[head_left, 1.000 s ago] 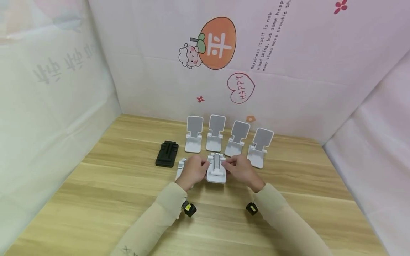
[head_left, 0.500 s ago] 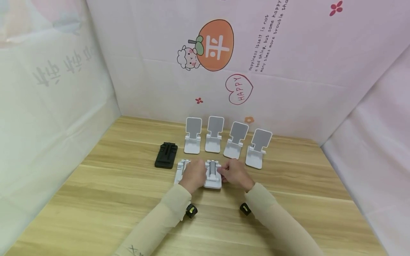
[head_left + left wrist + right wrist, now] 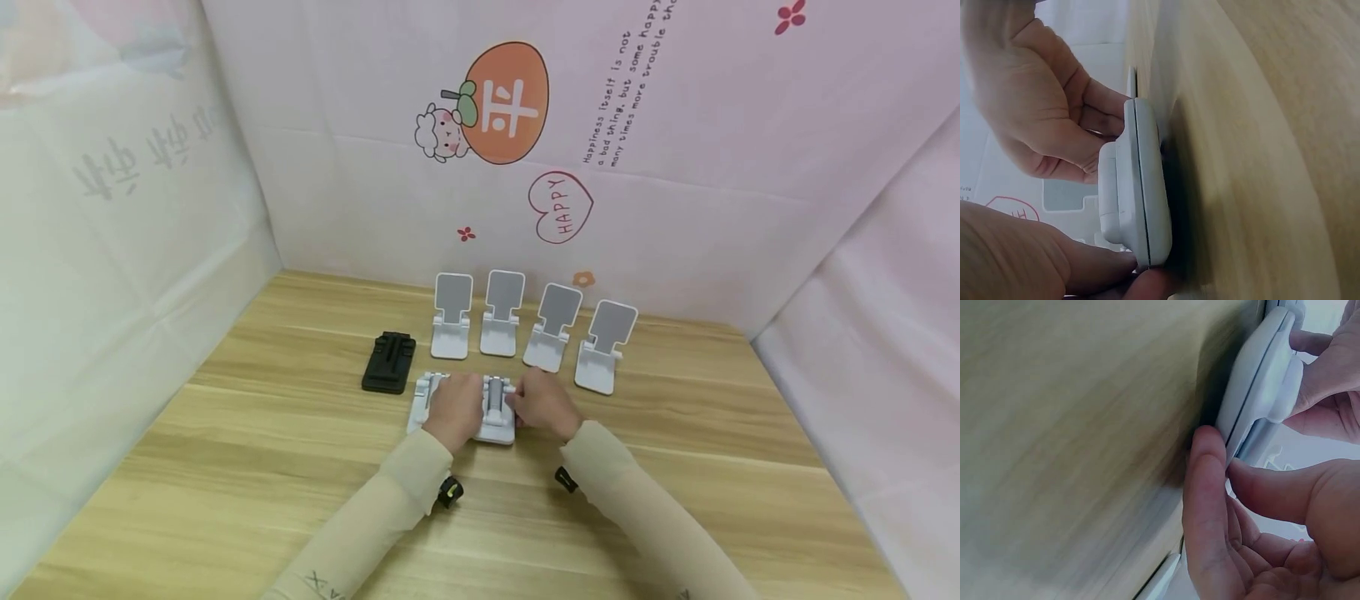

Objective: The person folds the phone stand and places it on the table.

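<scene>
Low over the wood table I hold a folded white phone stand (image 3: 495, 429), seen edge-on in both wrist views. My left hand (image 3: 456, 408) pinches its left edge, with the thumb above and a finger below in the left wrist view. On the opposite edge, my right hand (image 3: 1272, 531) grips the stand (image 3: 1260, 381) between thumb and fingertips. A second folded white stand (image 3: 417, 408) lies just left, partly covered by my left hand. The left wrist view shows a dark shadow beneath the held stand (image 3: 1144, 187); whether it touches the table cannot be told.
Several unfolded white phone stands with grey pads (image 3: 452, 312) stand in a row along the back. A folded black phone stand (image 3: 389, 362) lies to the left on the wood table (image 3: 225, 467). Printed cloth walls (image 3: 360, 192) enclose the back and sides.
The folded white stand came down and slightly left, toward the table beside the other folded one. Both hands moved with it and kept hold. The unfolded stands did not move.
</scene>
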`<state>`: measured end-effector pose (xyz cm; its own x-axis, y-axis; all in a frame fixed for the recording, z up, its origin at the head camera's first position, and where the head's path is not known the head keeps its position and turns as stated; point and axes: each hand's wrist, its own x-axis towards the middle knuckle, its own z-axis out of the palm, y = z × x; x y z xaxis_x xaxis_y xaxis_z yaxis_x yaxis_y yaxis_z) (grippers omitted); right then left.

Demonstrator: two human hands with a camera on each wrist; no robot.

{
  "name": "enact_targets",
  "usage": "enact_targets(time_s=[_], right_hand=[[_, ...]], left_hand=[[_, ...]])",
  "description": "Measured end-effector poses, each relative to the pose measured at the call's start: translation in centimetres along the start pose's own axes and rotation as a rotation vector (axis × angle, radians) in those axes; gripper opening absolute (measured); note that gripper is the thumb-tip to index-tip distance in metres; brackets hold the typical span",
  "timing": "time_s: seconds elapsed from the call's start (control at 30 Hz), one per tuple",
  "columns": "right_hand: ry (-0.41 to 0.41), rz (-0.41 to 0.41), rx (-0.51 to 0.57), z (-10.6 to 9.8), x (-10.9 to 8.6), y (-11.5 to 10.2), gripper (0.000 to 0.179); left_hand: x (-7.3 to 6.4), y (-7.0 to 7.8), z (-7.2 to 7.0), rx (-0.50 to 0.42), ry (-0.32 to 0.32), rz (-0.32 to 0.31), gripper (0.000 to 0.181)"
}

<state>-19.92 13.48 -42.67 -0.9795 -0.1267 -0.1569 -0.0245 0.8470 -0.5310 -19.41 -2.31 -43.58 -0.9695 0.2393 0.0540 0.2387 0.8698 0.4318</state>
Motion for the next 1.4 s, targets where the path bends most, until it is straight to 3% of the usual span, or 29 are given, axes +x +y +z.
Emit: enact_targets(time_s=[0.3, 0.43, 0.63, 0.73, 0.83, 0.97, 1.17, 1.4], right_hand=[[-0.021, 0.024, -0.056, 0.2, 0.4, -0.9, 0.03], [-0.032, 0.014, -0.088, 0.0, 0.8, -1.1, 0.03], [0.002, -0.024, -0.094, -1.7, 1.7, -2.0, 0.044], [0.06, -0.076, -0.089, -2.9, 2.5, -2.8, 0.045], [0.135, -0.142, -0.088, -4.0, 3.6, -3.6, 0.033], [0.234, -0.242, -0.061, -4.7, 5.4, -4.5, 0.021], [0.258, -0.319, -0.007, -5.4, 8.0, -5.4, 0.028], [0.23, -0.321, -0.001, -5.6, 10.6, -6.4, 0.035]], left_hand=[[0.1, -0.3, -0.2, 0.007, 0.0, 0.006, 0.012], [0.3, -0.4, -0.2, 0.06, 0.014, -0.002, 0.013], [0.3, -0.8, -1.4, 0.092, 0.047, 0.026, 0.018], [0.5, -1.1, -2.5, 0.017, 0.05, 0.06, 0.019], [1.1, -1.7, -3.3, -0.125, 0.017, 0.088, 0.016], [1.8, -2.6, -4.2, -0.303, -0.018, 0.087, 0.033], [2.6, -4.2, -5.1, -0.457, -0.047, 0.006, 0.054], [3.9, -6.1, -5.1, -0.581, -0.014, -0.123, 0.055]])
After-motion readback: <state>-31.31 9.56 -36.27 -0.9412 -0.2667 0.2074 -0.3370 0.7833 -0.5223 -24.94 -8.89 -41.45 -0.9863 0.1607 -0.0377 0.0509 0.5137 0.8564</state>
